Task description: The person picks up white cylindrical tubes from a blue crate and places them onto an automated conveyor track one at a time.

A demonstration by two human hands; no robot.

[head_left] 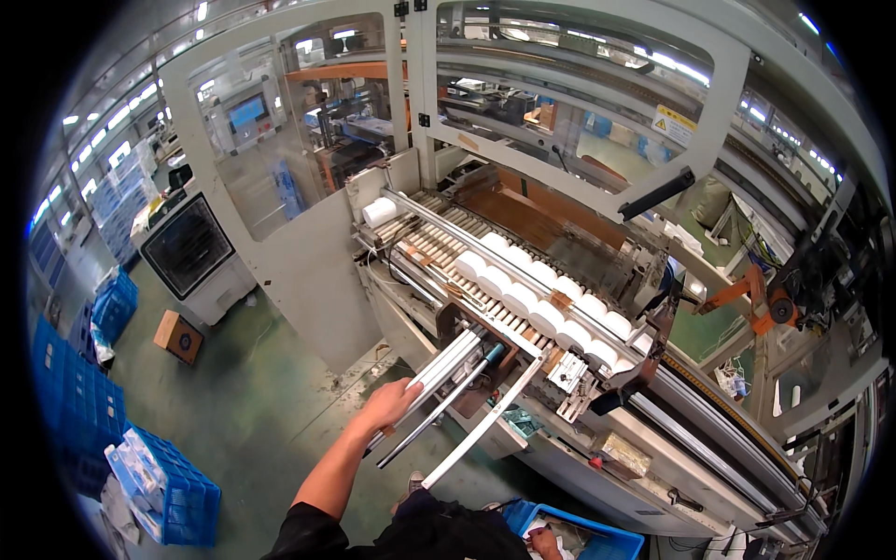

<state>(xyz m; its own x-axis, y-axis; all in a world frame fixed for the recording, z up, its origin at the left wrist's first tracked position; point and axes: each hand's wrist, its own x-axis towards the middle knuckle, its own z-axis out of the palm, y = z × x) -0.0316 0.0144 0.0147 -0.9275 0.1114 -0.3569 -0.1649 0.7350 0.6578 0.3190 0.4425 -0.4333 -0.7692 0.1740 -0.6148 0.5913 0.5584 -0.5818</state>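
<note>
My left hand is closed around the outer edge of the pale metal rails that jut from the machine's near side. Beside them run a thinner metal rod and a long white bar. Low in the view, my right hand is over a blue crate with white material in it. Its fingers are curled, and what they hold is too small to make out. Two rows of white rolls lie on the roller conveyor, with a single white roll at its far end.
A framed machine guard with clear panels rises behind the conveyor. To the left are a brown carton on the green floor, a white cabinet and stacked blue crates. Another blue crate holds white packs. An orange bracket stands right.
</note>
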